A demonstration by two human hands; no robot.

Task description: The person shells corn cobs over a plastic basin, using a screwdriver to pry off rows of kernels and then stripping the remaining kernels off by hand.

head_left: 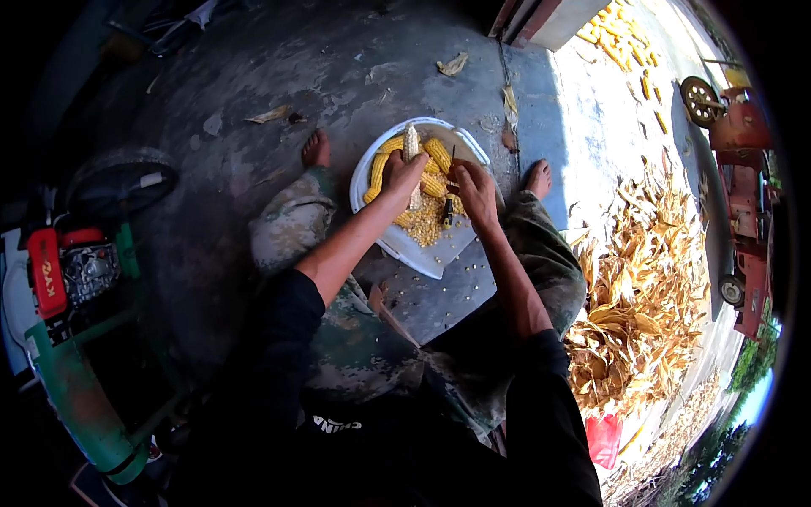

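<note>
My left hand [402, 175] is closed around a pale, mostly bare corn cob [411, 142], whose top sticks up past the thumb. Beside it, my right hand [476, 194] has its fingers closed across a thin tool [448, 213] like a screwdriver. The tool's dark shaft points up above the fingers and its black and yellow handle shows below them. Both hands are over a white basin [391, 243]. Inside it lie several yellow corn cobs [438, 154] and a heap of loose kernels [421, 226].
My bare feet and camouflage trousers flank the basin. Kernels are scattered on the concrete floor [338, 101]. Dry husks [629, 304] are piled at the right, with a red vehicle [743, 203] beyond. A green machine with a red engine part [45, 272] stands at the left.
</note>
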